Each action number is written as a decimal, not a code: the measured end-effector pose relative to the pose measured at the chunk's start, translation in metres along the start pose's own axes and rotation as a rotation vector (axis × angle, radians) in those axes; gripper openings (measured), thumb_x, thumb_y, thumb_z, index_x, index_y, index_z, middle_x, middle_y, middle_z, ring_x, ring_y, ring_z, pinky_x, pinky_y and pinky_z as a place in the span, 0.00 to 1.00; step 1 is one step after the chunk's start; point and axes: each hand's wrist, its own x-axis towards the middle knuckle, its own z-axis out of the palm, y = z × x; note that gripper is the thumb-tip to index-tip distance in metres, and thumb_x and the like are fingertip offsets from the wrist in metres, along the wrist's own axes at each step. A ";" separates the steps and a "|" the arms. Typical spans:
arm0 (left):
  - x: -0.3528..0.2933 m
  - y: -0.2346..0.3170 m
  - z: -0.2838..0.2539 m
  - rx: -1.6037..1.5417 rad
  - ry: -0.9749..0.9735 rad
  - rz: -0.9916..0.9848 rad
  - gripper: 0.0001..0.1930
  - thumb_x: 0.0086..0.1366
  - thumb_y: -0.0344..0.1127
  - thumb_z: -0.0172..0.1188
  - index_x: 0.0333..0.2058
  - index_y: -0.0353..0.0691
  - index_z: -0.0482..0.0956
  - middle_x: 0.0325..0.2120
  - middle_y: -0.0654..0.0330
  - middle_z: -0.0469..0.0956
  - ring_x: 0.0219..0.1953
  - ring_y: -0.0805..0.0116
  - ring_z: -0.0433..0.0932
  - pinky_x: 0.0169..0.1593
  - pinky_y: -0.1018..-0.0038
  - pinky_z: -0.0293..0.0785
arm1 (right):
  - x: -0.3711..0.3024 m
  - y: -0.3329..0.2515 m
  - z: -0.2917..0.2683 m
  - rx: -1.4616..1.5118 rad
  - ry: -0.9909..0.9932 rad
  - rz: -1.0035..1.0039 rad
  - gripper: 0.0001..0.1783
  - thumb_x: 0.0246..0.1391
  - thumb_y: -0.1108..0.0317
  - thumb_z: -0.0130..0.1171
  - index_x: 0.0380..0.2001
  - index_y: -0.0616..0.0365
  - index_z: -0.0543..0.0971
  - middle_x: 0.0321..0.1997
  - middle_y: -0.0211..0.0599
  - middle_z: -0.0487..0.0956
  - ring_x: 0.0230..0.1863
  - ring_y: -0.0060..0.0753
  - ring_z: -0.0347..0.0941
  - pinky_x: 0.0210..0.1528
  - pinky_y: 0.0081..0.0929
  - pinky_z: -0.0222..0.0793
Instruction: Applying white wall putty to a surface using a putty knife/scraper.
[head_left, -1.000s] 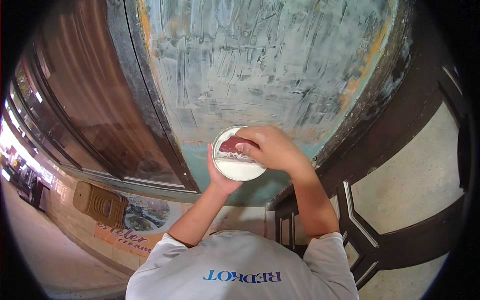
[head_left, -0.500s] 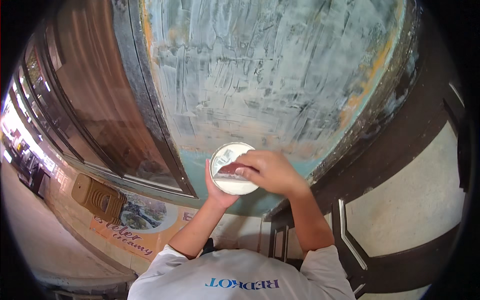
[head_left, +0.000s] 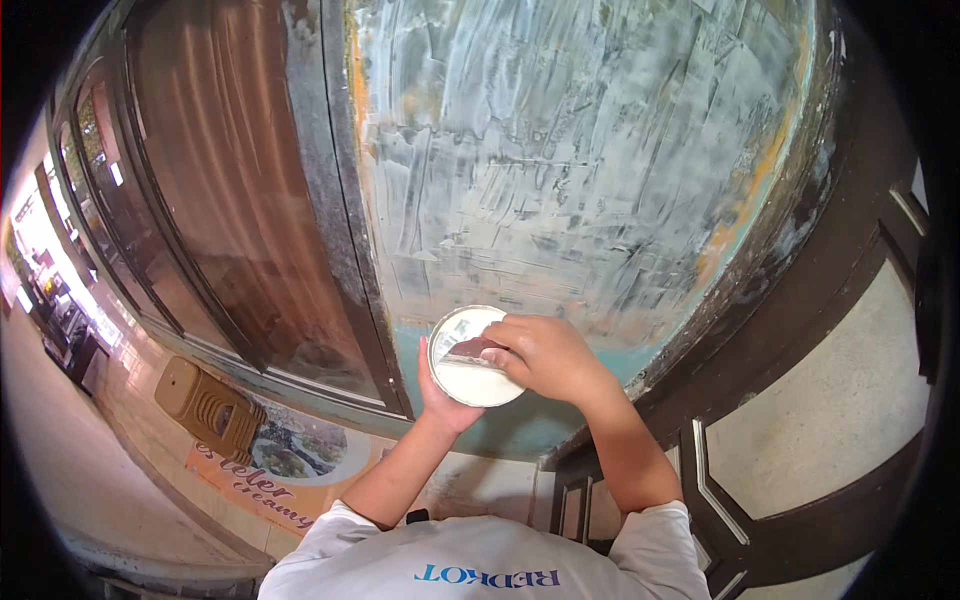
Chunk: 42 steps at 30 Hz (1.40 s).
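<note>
My left hand point(head_left: 447, 405) holds a round, shallow tub point(head_left: 482, 401) from below and the left side, its fingers wrapped round the wall. White paste point(head_left: 478, 382) lies smooth in the near half, while the far half looks thinner and greyish. In my right hand point(head_left: 550, 357) is a flat scraper with a brown grip point(head_left: 470, 348), pinched between thumb and fingers. Its straight edge lies across the middle of the tub, on or just over the paste. Beyond the tub rises a wall point(head_left: 590, 190) streaked with white and grey over blue-green and orange patches.
A window with a dark frame and brown curtain point(head_left: 225, 180) stands left of the wall. Stacked brown plastic stools point(head_left: 205, 405) sit at the lower left beside an orange printed banner point(head_left: 245, 495). Dark-framed panelling with pale panels point(head_left: 810, 390) runs along the right.
The whole view has shifted, so the scene sits slightly further right and lower. Within the tub, the scraper's edge has moved a little toward the far side. Both hands keep their hold.
</note>
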 end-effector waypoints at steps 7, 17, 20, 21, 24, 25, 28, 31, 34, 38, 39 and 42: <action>-0.006 0.043 0.010 0.013 0.136 0.032 0.43 0.64 0.76 0.42 0.64 0.48 0.70 0.61 0.54 0.72 0.62 0.50 0.71 0.66 0.50 0.65 | 0.041 -0.028 -0.014 -0.137 -0.233 -0.031 0.12 0.58 0.61 0.60 0.44 0.51 0.80 0.38 0.39 0.82 0.41 0.48 0.79 0.41 0.42 0.74; 0.013 0.100 0.058 -0.013 -0.065 0.127 0.40 0.65 0.74 0.40 0.66 0.55 0.68 0.66 0.62 0.67 0.67 0.53 0.65 0.69 0.51 0.60 | 0.106 -0.051 -0.067 -0.186 -0.021 -0.165 0.14 0.49 0.69 0.65 0.41 0.55 0.80 0.36 0.39 0.81 0.39 0.48 0.78 0.41 0.40 0.73; 0.022 0.112 0.066 -0.049 -0.041 0.132 0.41 0.65 0.75 0.40 0.66 0.56 0.68 0.66 0.61 0.67 0.67 0.52 0.64 0.69 0.48 0.58 | 0.122 -0.060 -0.080 -0.330 0.075 -0.308 0.15 0.48 0.71 0.66 0.41 0.56 0.79 0.35 0.41 0.80 0.38 0.48 0.77 0.40 0.39 0.73; 0.026 0.114 0.069 -0.051 -0.054 0.139 0.41 0.65 0.75 0.40 0.66 0.56 0.67 0.66 0.61 0.67 0.67 0.52 0.64 0.70 0.47 0.57 | 0.129 -0.065 -0.087 -0.336 0.074 -0.303 0.15 0.48 0.71 0.66 0.41 0.56 0.79 0.35 0.41 0.80 0.38 0.48 0.77 0.40 0.39 0.73; 0.030 0.122 0.076 -0.051 -0.082 0.125 0.40 0.64 0.75 0.41 0.66 0.55 0.68 0.66 0.61 0.67 0.67 0.51 0.64 0.70 0.46 0.57 | 0.160 -0.074 -0.112 -0.329 0.107 -0.141 0.15 0.51 0.70 0.67 0.42 0.58 0.78 0.34 0.44 0.81 0.36 0.49 0.77 0.38 0.40 0.73; 0.033 0.123 0.077 -0.053 -0.050 0.127 0.40 0.64 0.75 0.41 0.66 0.55 0.68 0.66 0.61 0.68 0.67 0.50 0.65 0.69 0.46 0.57 | 0.174 -0.073 -0.123 -0.357 0.148 -0.147 0.14 0.52 0.69 0.67 0.42 0.58 0.78 0.33 0.45 0.81 0.36 0.49 0.78 0.38 0.40 0.72; 0.034 0.128 0.077 -0.071 -0.030 0.117 0.40 0.65 0.73 0.41 0.66 0.53 0.67 0.66 0.59 0.67 0.67 0.48 0.65 0.69 0.44 0.58 | 0.213 -0.071 -0.154 -0.459 0.174 -0.135 0.16 0.54 0.64 0.67 0.44 0.56 0.78 0.34 0.45 0.82 0.39 0.50 0.79 0.41 0.41 0.74; 0.031 0.130 0.066 -0.099 -0.063 0.095 0.39 0.67 0.71 0.42 0.66 0.52 0.67 0.66 0.57 0.66 0.67 0.47 0.64 0.69 0.45 0.58 | 0.246 -0.063 -0.173 -0.714 0.223 -0.113 0.18 0.54 0.56 0.67 0.44 0.53 0.80 0.35 0.41 0.84 0.42 0.50 0.81 0.43 0.43 0.75; 0.025 0.135 0.053 -0.122 -0.021 0.062 0.38 0.67 0.70 0.42 0.66 0.52 0.68 0.66 0.57 0.67 0.67 0.47 0.65 0.69 0.47 0.59 | 0.262 -0.070 -0.186 -1.063 0.247 -0.052 0.19 0.54 0.50 0.67 0.40 0.52 0.81 0.35 0.38 0.85 0.42 0.48 0.81 0.43 0.45 0.75; 0.019 0.145 0.033 -0.127 -0.053 0.082 0.37 0.68 0.69 0.43 0.66 0.50 0.69 0.66 0.56 0.67 0.67 0.47 0.65 0.69 0.47 0.59 | 0.277 -0.086 -0.204 -1.318 0.279 0.054 0.18 0.53 0.49 0.66 0.37 0.51 0.79 0.33 0.37 0.83 0.42 0.44 0.80 0.43 0.43 0.71; 0.017 0.148 0.030 -0.127 -0.051 0.076 0.37 0.68 0.69 0.43 0.66 0.50 0.69 0.66 0.56 0.67 0.67 0.47 0.65 0.69 0.47 0.59 | 0.280 -0.091 -0.212 -1.346 0.328 0.084 0.15 0.53 0.54 0.66 0.36 0.51 0.79 0.33 0.35 0.83 0.42 0.42 0.80 0.43 0.41 0.72; 0.015 0.151 0.029 -0.145 -0.016 0.087 0.37 0.68 0.69 0.43 0.65 0.50 0.69 0.66 0.56 0.67 0.66 0.47 0.66 0.69 0.47 0.59 | 0.275 -0.092 -0.252 -1.086 0.304 -0.258 0.24 0.51 0.46 0.67 0.31 0.60 0.85 0.33 0.51 0.84 0.40 0.55 0.82 0.41 0.47 0.77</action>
